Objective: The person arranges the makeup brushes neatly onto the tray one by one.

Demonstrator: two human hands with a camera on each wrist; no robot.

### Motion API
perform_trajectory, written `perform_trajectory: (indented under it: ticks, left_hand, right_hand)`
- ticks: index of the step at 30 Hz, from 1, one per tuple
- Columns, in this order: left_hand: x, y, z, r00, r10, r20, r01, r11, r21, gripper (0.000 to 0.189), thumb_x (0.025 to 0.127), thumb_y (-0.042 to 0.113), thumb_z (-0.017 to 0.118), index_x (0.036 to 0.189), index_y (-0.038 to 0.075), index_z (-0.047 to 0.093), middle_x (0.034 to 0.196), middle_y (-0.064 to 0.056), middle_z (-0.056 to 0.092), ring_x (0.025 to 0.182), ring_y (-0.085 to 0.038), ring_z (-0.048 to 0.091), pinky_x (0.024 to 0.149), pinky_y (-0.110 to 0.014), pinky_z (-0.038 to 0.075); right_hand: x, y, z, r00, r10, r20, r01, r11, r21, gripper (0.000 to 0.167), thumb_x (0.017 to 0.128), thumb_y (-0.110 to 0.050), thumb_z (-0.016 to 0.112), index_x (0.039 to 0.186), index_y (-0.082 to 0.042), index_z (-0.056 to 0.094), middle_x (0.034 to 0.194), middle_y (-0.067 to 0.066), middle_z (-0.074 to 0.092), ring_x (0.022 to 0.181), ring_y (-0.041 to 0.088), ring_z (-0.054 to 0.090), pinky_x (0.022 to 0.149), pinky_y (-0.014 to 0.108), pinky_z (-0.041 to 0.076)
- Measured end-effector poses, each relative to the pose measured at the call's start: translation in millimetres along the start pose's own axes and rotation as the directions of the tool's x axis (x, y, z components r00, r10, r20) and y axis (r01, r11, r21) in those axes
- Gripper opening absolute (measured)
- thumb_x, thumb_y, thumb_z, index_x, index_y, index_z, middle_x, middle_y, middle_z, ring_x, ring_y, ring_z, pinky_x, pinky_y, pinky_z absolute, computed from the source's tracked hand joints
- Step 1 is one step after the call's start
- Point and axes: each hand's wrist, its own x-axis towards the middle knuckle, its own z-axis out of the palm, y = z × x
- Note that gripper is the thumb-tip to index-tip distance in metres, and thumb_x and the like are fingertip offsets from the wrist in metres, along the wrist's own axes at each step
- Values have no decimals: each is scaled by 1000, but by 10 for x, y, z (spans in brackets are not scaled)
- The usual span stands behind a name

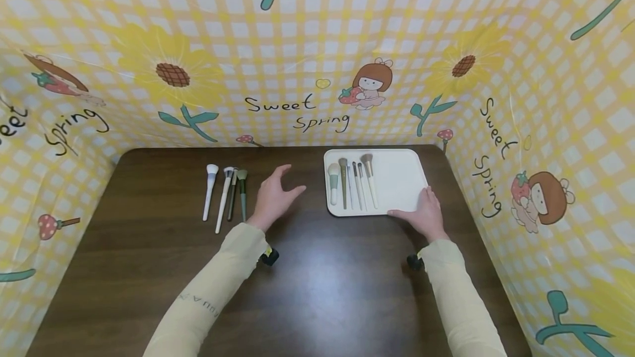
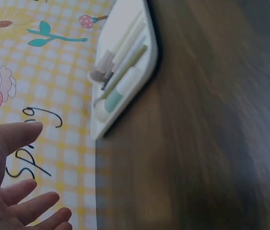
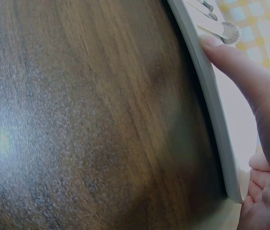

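My right hand (image 1: 425,215) grips the near right corner of a white tray (image 1: 402,180), thumb at the front rim and fingers (image 3: 262,179) bent at the side. Several makeup brushes lie side by side in the tray's left half, among them a short one with a pale green band (image 1: 334,183) and a fan-topped one (image 1: 369,178) with a white handle. My left hand (image 1: 274,198) hovers over the table between the tray and a second group of brushes. Its thumb and fingers are spread apart, holding nothing. Just left of it lies a green-handled brush (image 1: 242,187), partly hidden by the hand.
More makeup brushes lie at the left: a white one with a bluish ferrule (image 1: 209,191), a long white one (image 1: 223,200) and a dark one (image 1: 232,197). The brown wooden table (image 1: 317,291) meets a yellow checked cloth wall (image 1: 223,59) at the back and sides.
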Motion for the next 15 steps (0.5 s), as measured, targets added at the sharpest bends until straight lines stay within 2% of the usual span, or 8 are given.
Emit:
perform_trajectory:
  ticks: [9, 15]
  left_hand:
    - [-195, -247, -207, 1000, -25, 9, 24, 993, 118, 77, 90, 32, 79, 151, 4, 42, 149, -20, 49, 133, -38, 47, 106, -55, 40]
    - [-268, -375, -340, 999, -44, -4, 44, 985, 164, 76, 90, 27, 79, 150, -1, 42, 146, -25, 49, 131, -43, 47, 106, -57, 39]
  right_hand:
    - [8, 0, 14, 1000, -6, -8, 5, 1000, -9, 134, 68, -57, 90, 152, 19, 17, 157, 42, 13, 144, 56, 17, 117, 59, 19]
    - [-1, 18, 23, 1000, -1, -12, 1, 1000, 1, 134, 68, -56, 90, 152, 19, 17, 157, 41, 13, 145, 55, 16, 117, 59, 19]
